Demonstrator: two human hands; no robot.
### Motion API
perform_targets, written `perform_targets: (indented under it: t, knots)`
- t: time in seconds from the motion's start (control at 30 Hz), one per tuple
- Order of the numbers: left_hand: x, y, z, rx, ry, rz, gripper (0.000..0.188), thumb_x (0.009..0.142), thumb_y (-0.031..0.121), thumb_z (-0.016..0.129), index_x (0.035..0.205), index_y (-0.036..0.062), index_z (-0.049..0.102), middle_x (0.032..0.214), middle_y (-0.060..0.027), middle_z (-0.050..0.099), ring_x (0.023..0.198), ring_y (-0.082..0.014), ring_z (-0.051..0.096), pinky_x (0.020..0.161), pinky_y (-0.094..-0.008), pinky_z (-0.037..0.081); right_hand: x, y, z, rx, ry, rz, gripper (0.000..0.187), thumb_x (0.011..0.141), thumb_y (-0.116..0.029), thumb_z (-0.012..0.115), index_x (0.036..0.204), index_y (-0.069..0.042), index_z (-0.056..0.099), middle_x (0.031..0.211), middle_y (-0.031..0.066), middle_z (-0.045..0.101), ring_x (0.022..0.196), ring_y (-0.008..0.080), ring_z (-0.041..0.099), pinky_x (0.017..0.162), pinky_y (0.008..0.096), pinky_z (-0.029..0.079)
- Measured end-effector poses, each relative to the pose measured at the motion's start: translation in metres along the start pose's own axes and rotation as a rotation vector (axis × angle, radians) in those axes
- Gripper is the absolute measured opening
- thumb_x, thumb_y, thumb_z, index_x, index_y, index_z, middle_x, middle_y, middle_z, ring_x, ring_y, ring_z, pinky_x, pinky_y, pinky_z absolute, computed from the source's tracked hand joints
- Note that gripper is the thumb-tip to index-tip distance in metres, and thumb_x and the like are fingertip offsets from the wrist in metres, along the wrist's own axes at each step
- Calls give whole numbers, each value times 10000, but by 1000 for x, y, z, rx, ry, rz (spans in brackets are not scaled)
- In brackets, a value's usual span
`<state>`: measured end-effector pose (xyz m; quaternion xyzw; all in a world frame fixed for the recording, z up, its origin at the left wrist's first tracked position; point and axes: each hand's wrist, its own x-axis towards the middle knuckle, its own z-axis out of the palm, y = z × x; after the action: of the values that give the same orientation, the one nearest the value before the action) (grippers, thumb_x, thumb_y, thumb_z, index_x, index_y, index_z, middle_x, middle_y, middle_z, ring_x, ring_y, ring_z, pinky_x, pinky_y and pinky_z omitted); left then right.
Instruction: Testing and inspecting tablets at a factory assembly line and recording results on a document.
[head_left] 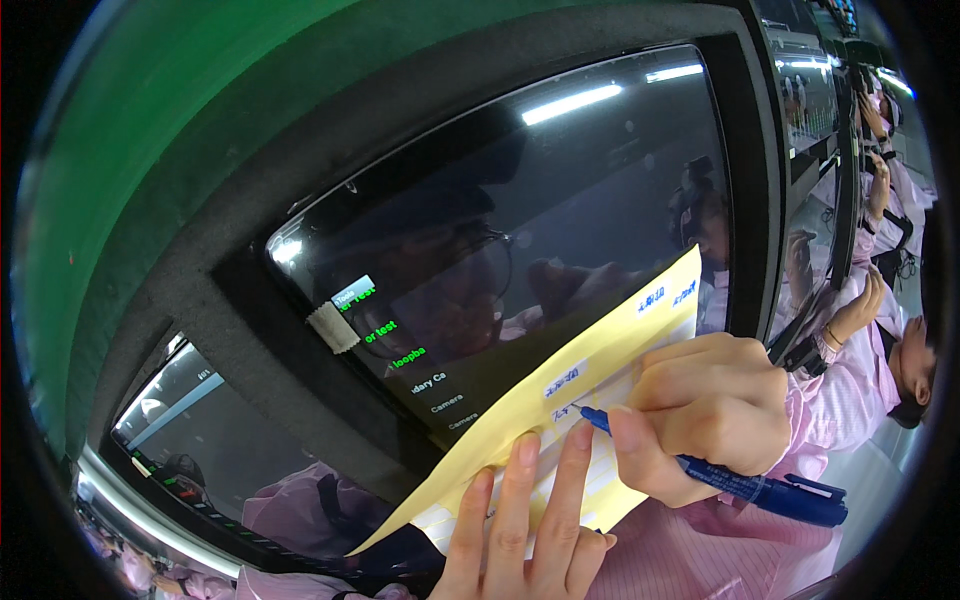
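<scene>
The right hand (705, 410) grips a cylindrical blue plastic pen (735, 481); the left hand (525, 535) spreads flat over a bowed yellow paper sheet (612, 350) beneath.

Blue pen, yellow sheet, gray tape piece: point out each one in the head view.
Blue pen (735, 483): head view, on its barrel.
Yellow sheet (611, 345): head view, on its bare yellow surface.
Gray tape piece (333, 330): head view, on its middle.
</scene>
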<state>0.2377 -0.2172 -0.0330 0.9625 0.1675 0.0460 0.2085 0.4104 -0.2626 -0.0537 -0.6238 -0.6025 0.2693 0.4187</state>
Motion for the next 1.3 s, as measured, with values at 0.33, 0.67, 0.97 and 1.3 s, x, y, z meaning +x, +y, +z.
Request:
perform_targets:
  t: [0.33,0.67,0.97,1.3]
  knots:
    - [4,-2,-11,-8,-114,8,314,959,210,396,671,89,427,1190,-117,604,1118,-340,563,863,-385,514,0,-1,-2,24,-73,11,195,684,72,628,681,-31,462,498,99,512,333,164,473,346,239,363]
    - [1,-1,-4,28,-56,28,334,964,223,388,659,92,424,1188,-111,607,1115,-332,568,849,-376,521,2,-1,-2,18,-30,16,195,677,74,624,676,-30,459,487,90,494,326,151,450,335,233,339]
    - [7,-3,-12,14,-93,61,332,962,237,396,663,94,424,1185,-103,610,1111,-326,571,846,-373,523,-1,-3,0,-18,53,26,179,698,46,639,647,-29,485,512,59,473,354,128,455,348,230,338]
    - [8,-2,-13,34,-96,19,338,968,238,380,659,105,413,1188,-86,612,1116,-312,570,860,-366,514,-1,-3,3,5,132,63,221,696,73,661,603,-28,488,525,44,456,380,143,474,364,240,358]
